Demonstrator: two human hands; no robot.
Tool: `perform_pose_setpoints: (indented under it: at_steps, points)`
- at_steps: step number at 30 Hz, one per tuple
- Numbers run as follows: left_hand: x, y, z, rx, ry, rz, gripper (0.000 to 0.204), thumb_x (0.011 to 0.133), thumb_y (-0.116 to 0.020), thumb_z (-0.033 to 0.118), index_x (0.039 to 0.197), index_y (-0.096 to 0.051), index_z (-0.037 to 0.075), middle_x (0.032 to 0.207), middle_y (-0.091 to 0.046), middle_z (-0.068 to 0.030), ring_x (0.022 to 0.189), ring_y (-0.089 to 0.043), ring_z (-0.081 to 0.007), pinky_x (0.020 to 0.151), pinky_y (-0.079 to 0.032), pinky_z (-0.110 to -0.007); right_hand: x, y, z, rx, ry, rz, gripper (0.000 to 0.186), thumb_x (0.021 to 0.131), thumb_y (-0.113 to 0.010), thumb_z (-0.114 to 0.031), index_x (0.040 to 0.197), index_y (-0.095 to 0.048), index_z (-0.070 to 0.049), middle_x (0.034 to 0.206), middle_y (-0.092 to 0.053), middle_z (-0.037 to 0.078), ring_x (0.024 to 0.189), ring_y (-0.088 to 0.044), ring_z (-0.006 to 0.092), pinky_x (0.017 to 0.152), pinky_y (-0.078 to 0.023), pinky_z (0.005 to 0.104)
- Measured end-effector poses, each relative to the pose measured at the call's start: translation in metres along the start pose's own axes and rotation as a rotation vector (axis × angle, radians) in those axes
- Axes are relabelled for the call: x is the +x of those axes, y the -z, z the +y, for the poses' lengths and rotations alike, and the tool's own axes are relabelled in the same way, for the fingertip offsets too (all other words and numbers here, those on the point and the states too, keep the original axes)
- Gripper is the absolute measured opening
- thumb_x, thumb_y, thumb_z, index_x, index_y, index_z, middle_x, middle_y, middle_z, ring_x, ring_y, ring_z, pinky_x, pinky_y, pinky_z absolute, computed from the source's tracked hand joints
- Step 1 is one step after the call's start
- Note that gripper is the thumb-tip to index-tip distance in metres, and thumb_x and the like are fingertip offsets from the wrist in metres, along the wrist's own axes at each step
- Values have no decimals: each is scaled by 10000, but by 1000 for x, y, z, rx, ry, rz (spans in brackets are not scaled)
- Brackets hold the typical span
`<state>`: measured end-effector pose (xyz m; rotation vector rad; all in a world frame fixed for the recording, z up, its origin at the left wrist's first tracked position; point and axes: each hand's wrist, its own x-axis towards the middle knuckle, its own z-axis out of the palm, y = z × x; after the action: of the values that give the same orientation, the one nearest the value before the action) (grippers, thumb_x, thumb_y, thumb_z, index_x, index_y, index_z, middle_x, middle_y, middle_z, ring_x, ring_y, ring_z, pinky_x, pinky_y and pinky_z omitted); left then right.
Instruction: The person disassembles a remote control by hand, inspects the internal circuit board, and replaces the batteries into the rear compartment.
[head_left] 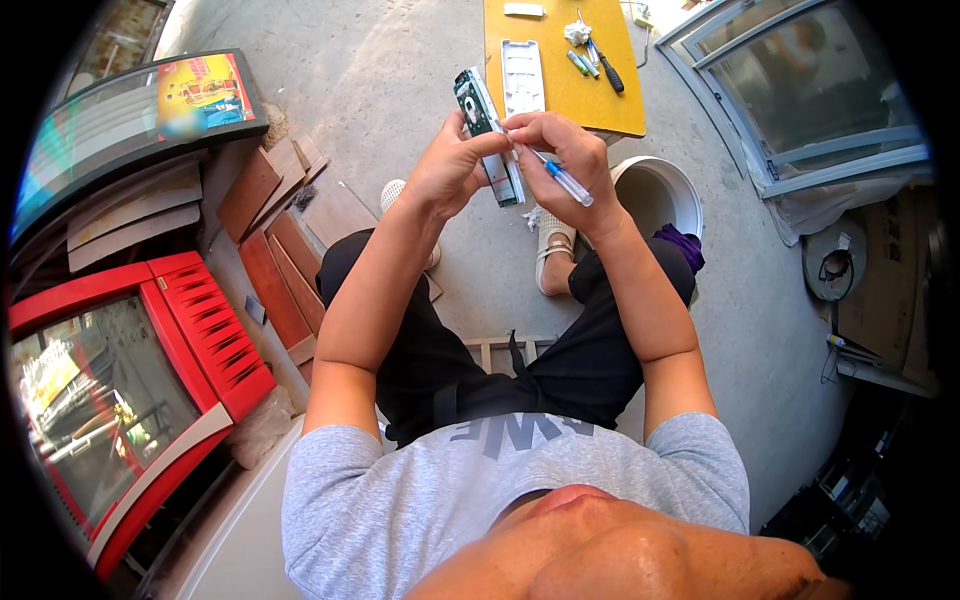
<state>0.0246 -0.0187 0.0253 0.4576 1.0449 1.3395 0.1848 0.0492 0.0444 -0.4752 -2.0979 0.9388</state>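
Observation:
My left hand [452, 168] grips a long, narrow green circuit board [470, 98] set in a white casing, held tilted above the floor between my knees. Closed at the board's right edge is my right hand [565, 150]. Its thumb and forefinger pinch there, but what lies between the tips is too small to make out. A small screwdriver [572, 184] with a clear and blue handle is tucked in the same hand, its shaft toward the board. Just beyond, a white plastic cover [522, 78] with moulded recesses lies on a yellow table [622, 35].
The table also bears a black-handled screwdriver [612, 78], two small green cylinders [577, 64], crumpled white tissue [577, 33] and a white piece [523, 10]. A white bucket [685, 185] stands by my right knee. Wooden boards [285, 270] and a red glass-fronted cabinet [205, 330] are leftward; a framed window [800, 90] stands right.

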Motion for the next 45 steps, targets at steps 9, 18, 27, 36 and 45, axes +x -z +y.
perform_pose_setpoints:
  at_steps: [9, 18, 27, 36, 45]
  points:
    - [1, 0, -1, 3, -39, -6, 592, 878, -706, 144, 1318, -339, -5, 1189, -541, -164, 1067, -633, -248, 848, -579, -406, -6, -14, 2, -28, 31, 156, 158, 816, -662, 44, 965, -634, -2, 1005, -697, 155, 884, -700, 288, 767, -562, 332]
    - [-2, -4, 4, -26, -32, -23, 577, 876, -678, 96, 1324, -332, -13, 1179, -539, -177, 1060, -636, -260, 855, -580, -412, -5, -11, 2, 82, -37, 165, 139, 811, -680, 44, 937, -647, -3, 974, -712, 147, 845, -713, 236, 731, -560, 304]
    - [1, 3, 0, 2, -21, -25, 624, 868, -699, 105, 1324, -295, -30, 1188, -542, -209, 1059, -644, -277, 835, -586, -409, -2, -1, -2, 29, -17, 23, 154, 826, -622, 115, 953, -628, 29, 1044, -700, 162, 927, -714, 213, 810, -582, 294]
    - [-5, -6, 2, 40, -50, 24, 633, 874, -700, 118, 1344, -299, -14, 1180, -552, -170, 1070, -634, -251, 860, -575, -419, -5, -6, 5, -47, 59, 80, 160, 828, -648, 83, 972, -644, 14, 1035, -711, 159, 910, -713, 237, 782, -577, 307]
    - [-2, -4, 2, -21, -35, -38, 634, 861, -686, 91, 1358, -304, -4, 1202, -547, -187, 1077, -630, -270, 873, -571, -435, -6, -11, -2, 61, -27, 175, 156, 807, -670, 57, 950, -647, -1, 989, -715, 156, 877, -712, 273, 757, -564, 320]
